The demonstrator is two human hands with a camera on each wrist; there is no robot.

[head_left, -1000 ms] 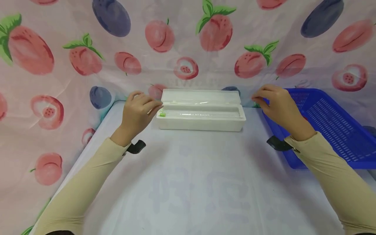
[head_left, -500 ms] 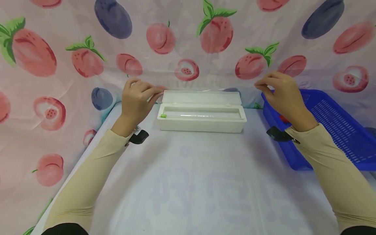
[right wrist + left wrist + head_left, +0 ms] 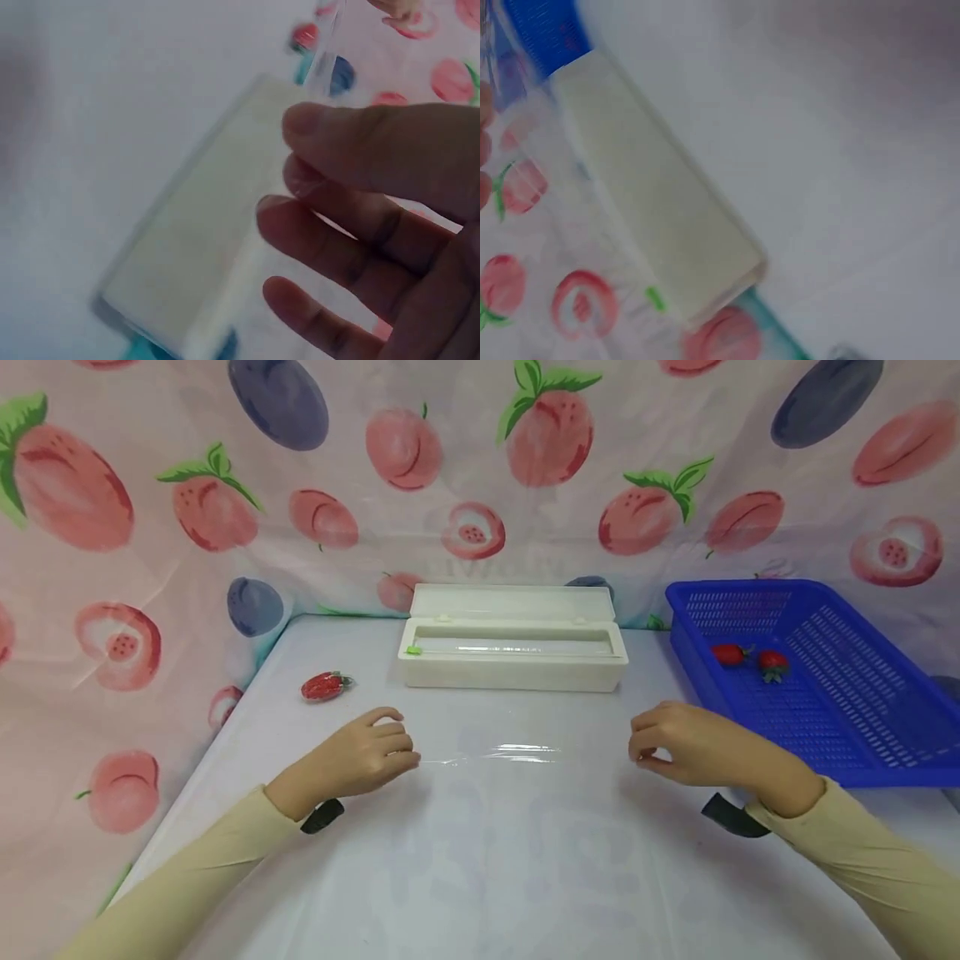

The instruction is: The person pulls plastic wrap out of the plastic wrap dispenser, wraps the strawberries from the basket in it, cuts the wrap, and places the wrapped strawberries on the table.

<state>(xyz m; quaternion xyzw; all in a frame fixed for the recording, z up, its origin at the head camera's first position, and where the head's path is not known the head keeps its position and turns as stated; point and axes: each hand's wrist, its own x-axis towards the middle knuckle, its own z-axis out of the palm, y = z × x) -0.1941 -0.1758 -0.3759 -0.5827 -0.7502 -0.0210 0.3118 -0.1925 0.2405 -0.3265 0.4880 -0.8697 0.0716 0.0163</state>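
A clear sheet of plastic wrap [image 3: 525, 753], seen mainly by its glints, spans the gap between my two hands over the white table. My left hand [image 3: 363, 756] pinches its left end between thumb and fingers. At the other end, my right hand [image 3: 678, 743] pinches it with thumb and index finger, the remaining fingers curled loosely. Just beyond the hands stands a long white wrap dispenser box [image 3: 513, 674] with its lid raised, a roll inside and a green slider [image 3: 413, 650] at its left. A shiny red strawberry [image 3: 324, 686] lies beyond my left hand.
At the right, a blue plastic basket [image 3: 840, 772] holds two red strawberries [image 3: 771, 663] near its left side. Behind the table hangs a fruit-printed cloth [image 3: 555, 527], which also covers the left side.
Both hands have come down and toward me from above the box, bringing the plastic wrap in front of it. The strawberry at left and those in the basket now show unblocked.
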